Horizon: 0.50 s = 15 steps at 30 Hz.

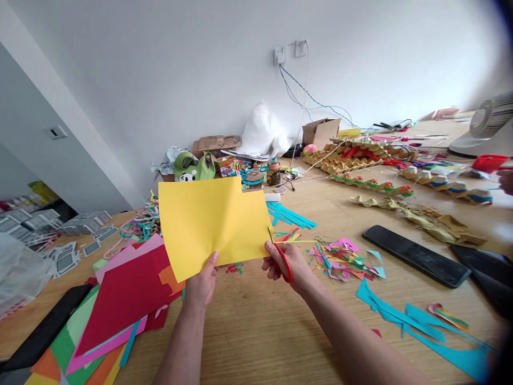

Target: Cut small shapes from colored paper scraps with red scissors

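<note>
from where i stand, the person's left hand (203, 279) has its thumb laid over the bottom edge of a large, bright yellow sheet of paper (208, 224), with the fingers behind, so the sheet is pinched firmly between them. the sheet is held up in the air over the middle of the wooden bench (256, 331), softly creased, with a stepped notch in its top edge. the right hand (286, 263) has its fingers curled around a pair of red-handled scissors (287, 271), whose dark blades point away from the person and sit at the right edge of the sheet; i cannot tell which fingers go through the loops. toward the left edge of the bench lies a fanned pile of coloured paper with a dark red sheet (124, 294) on top, just beside the left forearm. to the right of the scissors is a loose heap of pink, green and orange paper scraps (340, 259), and turquoise paper strips (420, 323) lie nearer the bench's right front corner. a flat black phone-shaped slab (417, 256) rests beyond those strips. along the back edge, by the wall, i see a green bag with a panda face (196, 167) and a bulky white plastic bundle (262, 131), while a white fan (491, 125) stands toward the far right corner.
</note>
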### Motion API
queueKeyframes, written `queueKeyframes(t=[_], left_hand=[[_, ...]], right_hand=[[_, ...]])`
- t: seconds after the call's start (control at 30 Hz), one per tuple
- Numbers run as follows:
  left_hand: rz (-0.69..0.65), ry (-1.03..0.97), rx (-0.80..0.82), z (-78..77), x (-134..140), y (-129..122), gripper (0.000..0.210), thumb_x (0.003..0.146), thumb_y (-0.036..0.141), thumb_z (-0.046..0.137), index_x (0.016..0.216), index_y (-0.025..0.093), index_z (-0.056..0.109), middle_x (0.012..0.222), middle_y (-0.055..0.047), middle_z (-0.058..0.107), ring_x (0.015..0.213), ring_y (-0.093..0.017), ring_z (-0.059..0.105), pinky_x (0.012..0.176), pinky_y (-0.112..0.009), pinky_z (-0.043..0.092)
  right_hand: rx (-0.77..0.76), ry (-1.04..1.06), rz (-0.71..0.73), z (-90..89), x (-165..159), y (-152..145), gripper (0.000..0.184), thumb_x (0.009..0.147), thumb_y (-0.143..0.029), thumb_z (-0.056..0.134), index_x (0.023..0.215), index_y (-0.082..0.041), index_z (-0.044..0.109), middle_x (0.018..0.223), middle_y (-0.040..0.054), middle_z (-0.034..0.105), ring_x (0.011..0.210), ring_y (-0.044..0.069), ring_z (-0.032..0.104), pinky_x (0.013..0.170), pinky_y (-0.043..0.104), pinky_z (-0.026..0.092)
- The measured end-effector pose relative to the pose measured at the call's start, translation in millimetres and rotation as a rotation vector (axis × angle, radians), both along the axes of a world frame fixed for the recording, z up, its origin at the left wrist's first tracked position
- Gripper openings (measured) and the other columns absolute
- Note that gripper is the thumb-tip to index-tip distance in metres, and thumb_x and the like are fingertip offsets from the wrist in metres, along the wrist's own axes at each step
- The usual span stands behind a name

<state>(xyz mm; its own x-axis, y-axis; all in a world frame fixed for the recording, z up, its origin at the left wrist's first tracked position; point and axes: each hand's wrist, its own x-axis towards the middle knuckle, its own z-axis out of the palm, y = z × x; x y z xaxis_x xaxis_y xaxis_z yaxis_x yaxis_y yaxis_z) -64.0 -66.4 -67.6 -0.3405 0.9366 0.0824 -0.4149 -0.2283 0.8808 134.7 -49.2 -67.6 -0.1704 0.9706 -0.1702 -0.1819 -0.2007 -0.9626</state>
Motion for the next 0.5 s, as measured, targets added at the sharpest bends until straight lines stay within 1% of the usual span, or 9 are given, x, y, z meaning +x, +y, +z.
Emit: queueKeyframes(t=[0.13,0.27,0.5], left_hand=[[0.001,-0.009,0.015,1.0,1.2,-1.1,0.072,0.064,0.024,0.078,0.130,0.028,0.051,0.129,-0.006,0.060,0.119,-0.027,0.055,0.101,-0.044,0.046],[-0.005,0.009,0.026,0.3,0.6,-0.9,0.069,0.065,0.024,0.077,0.129,0.029,0.052,0.125,-0.005,0.063,0.121,-0.026,0.054,0.103,-0.043,0.044],[-0.014,0.068,0.020,-0.5,0.1,-0.2,0.073,0.066,0.029,0.076,0.133,0.031,0.047,0.133,-0.004,0.057,0.121,-0.028,0.054,0.102,-0.043,0.047]], right_hand=[[0.010,-0.004,-0.003,-1.6,-0.2,-0.5,0.056,0.063,-0.068,0.068,0.057,-0.014,0.053,0.045,0.0011,0.060,0.030,0.007,0.052,0.029,0.015,0.038],[0.009,-0.009,-0.021,-0.7,-1.7,-2.5,0.057,0.063,-0.069,0.067,0.054,-0.015,0.050,0.041,-0.0004,0.057,0.028,0.007,0.050,0.027,0.015,0.036],[0.018,-0.005,-0.013,1.8,-1.7,-2.9,0.060,0.064,-0.073,0.063,0.057,-0.014,0.053,0.045,0.0014,0.060,0.030,0.007,0.052,0.029,0.015,0.038]])
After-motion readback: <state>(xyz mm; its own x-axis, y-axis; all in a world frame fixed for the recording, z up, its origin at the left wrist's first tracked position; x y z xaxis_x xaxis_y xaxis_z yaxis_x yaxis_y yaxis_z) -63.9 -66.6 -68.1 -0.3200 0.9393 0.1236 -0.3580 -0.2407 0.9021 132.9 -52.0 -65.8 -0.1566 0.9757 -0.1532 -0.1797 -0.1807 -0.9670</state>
